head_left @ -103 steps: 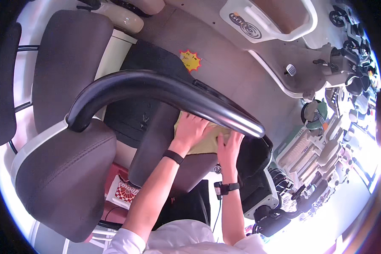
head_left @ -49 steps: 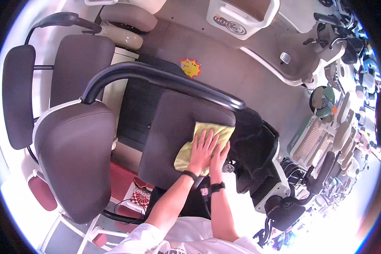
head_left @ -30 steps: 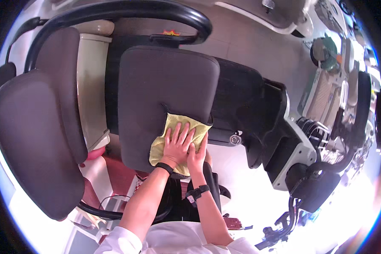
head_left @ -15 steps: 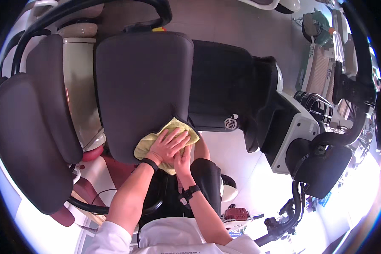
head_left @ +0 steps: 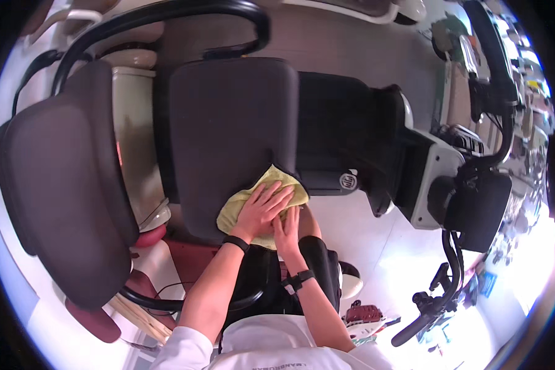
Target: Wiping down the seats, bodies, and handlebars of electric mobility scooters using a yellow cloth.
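Note:
A yellow cloth (head_left: 231,211) lies over the near right corner of a dark padded seat (head_left: 231,117). My left hand (head_left: 264,209) rests flat on the cloth, fingers spread. Close beside it, my right hand (head_left: 287,231) touches the cloth's near edge at the side of the seat, its fingers stretched out. Part of the cloth hangs over the seat edge, and what lies beneath it is hidden.
Left of the seat stands a dark padded backrest (head_left: 61,179). A curved black armrest bar (head_left: 166,10) arches over the far side. To the right are a black footwell (head_left: 336,123) and a steering column with handlebars (head_left: 456,277). A red-and-white object (head_left: 364,313) sits low right.
The view has shifted, so seat, cloth and hands appear further right. My right hand's fingers now stretch further up along the cloth. The cloth stays on the same seat corner.

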`<act>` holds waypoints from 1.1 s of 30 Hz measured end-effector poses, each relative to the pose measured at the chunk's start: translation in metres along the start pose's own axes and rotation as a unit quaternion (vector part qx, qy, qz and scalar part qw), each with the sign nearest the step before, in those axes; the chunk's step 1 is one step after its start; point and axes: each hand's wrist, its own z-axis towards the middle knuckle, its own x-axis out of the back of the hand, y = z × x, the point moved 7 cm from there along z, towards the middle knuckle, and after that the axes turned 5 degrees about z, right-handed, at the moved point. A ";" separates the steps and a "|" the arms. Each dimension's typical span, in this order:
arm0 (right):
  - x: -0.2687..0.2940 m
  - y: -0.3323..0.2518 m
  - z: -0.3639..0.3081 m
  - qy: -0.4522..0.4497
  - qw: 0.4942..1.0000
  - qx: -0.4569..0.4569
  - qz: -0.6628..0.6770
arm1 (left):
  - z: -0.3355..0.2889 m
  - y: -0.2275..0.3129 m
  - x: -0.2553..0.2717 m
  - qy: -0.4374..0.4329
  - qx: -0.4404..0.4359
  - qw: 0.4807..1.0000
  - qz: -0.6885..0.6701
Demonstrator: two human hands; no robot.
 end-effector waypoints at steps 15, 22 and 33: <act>-0.066 -0.104 0.001 -0.276 0.874 0.169 -0.363 | -0.113 -0.126 0.037 0.132 0.409 0.903 -0.008; -0.094 -0.106 0.031 -0.374 0.859 0.135 -0.324 | -0.119 -0.126 0.027 0.150 0.397 0.906 -0.012; -0.102 -0.075 0.035 -0.375 0.847 0.105 -0.361 | -0.131 -0.114 -0.010 0.132 0.370 0.917 0.063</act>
